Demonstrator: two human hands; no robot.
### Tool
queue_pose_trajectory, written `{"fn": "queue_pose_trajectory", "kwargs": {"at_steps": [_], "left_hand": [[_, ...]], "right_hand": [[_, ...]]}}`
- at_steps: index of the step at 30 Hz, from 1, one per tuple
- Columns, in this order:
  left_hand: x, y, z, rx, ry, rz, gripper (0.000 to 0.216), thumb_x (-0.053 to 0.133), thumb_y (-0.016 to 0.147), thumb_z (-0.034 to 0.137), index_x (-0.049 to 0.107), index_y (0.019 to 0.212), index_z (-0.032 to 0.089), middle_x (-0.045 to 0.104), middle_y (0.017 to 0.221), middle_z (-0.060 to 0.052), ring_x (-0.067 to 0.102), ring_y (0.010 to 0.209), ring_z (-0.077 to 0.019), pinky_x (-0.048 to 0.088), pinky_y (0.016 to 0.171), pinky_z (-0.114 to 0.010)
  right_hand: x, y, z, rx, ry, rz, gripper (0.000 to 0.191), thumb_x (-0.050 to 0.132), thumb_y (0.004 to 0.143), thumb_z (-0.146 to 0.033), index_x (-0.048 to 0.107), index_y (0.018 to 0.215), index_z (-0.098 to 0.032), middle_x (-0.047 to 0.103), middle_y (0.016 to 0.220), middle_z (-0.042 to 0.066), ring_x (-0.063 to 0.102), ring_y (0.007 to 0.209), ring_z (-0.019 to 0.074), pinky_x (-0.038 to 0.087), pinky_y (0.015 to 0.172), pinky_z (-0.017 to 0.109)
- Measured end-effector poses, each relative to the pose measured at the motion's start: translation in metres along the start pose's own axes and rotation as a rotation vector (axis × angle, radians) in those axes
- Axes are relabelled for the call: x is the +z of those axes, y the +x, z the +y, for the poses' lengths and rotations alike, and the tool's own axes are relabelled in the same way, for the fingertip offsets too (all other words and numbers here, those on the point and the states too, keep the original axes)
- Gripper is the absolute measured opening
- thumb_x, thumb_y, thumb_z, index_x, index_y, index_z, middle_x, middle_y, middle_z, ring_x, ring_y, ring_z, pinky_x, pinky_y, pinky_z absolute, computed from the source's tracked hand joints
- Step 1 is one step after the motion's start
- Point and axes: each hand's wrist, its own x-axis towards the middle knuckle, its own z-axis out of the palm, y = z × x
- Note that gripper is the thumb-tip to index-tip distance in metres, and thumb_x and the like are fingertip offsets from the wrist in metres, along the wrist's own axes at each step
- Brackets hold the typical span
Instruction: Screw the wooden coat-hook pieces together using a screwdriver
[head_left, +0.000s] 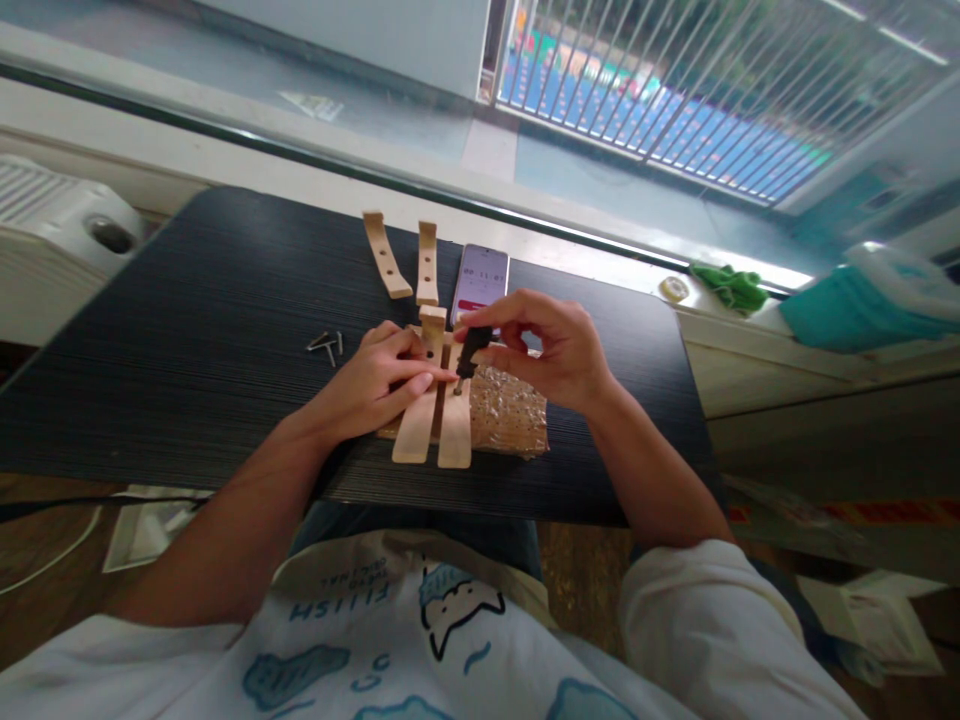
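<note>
My right hand (551, 345) is closed round a short black screwdriver (472, 352), held tilted over the right of two curved wooden pieces (454, 440). Its tip meets that piece near a small hole or screw; which one I cannot tell. My left hand (382, 380) grips the left wooden piece (412, 437), with thumb and index finger stretched across it toward the screwdriver's tip. Both pieces lie side by side over a block wrapped in shiny brown tape (511, 410). My fingers cover part of their upper halves.
Several loose screws (327, 346) lie left of my left hand. Two more curved wooden pieces with holes, one left (386, 257) and one right (427, 262), lie beyond it, beside a phone (480, 275) showing a timer. The black table (187, 330) ends against the window sill.
</note>
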Motion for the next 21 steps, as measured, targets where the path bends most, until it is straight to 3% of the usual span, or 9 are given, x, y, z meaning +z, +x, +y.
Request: {"fn": "queue_pose_trajectory", "kwargs": {"at_steps": [8, 13, 21], "left_hand": [[0.0001, -0.0007, -0.0001, -0.011, -0.006, 0.000, 0.038, 0.039, 0.095, 0.034, 0.074, 0.109, 0.027, 0.054, 0.094, -0.005, 0.044, 0.094, -0.0229, 0.037, 0.093, -0.044], [0.0006, -0.0010, -0.0006, -0.018, -0.003, 0.000, 0.039, 0.039, 0.095, 0.035, 0.074, 0.110, 0.027, 0.054, 0.094, -0.005, 0.044, 0.095, -0.0228, 0.037, 0.093, -0.043], [0.0001, -0.0009, -0.0008, -0.017, 0.006, -0.011, 0.040, 0.038, 0.096, 0.036, 0.074, 0.110, 0.026, 0.054, 0.094, -0.006, 0.045, 0.095, -0.0231, 0.038, 0.093, -0.044]], "right_hand": [[0.0032, -0.0006, 0.0023, -0.005, 0.029, 0.061, 0.020, 0.071, 0.080, -0.031, 0.069, 0.094, -0.017, 0.069, 0.076, -0.003, 0.037, 0.050, 0.0021, 0.034, 0.047, 0.018], [0.0051, -0.0007, 0.0044, 0.001, 0.012, 0.076, 0.025, 0.071, 0.080, -0.038, 0.068, 0.093, -0.017, 0.064, 0.072, -0.004, 0.036, 0.050, 0.0022, 0.034, 0.047, 0.019], [0.0087, -0.0003, 0.0038, -0.010, 0.001, 0.113, 0.021, 0.072, 0.078, -0.034, 0.063, 0.087, -0.017, 0.057, 0.068, -0.007, 0.034, 0.051, 0.0025, 0.031, 0.046, 0.019]]}}
